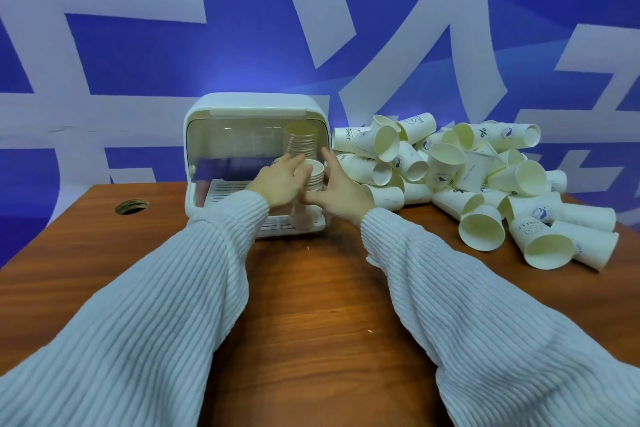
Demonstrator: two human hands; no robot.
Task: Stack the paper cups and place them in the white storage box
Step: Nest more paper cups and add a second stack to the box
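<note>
Head view looks down on a brown bench [311, 305] with the white storage box [221, 107] standing at its far edge, lid raised, and a big heap of loose paper cups [485, 177] filling the far right corner beside it. Both hands meet at the box's open front around a short stack of cups [314, 177], which stands upright at the right end of the opening, its top rim showing between them. Deeper inside, against the right wall, a taller stack [300, 142] already stands.

By my reading, the step in hand is setting this second stack into the box, in front of or just beside the first; whether its base already rests on the slotted tray [225, 189] I cannot tell, since the hands hide it.

The left hand [277, 184] is half curled, fingers [294, 163] loosely bent against the stack's left side. The right hand [336, 189] is more open, thumb low by the stack's base and fingers spread upward along its right side, cradling rather than squeezing.

Next calls for a level, gentle release so the stack neither tips nor knocks its neighbour, then a reach right to the heap, where nearly all the cups remain unstacked.
</note>
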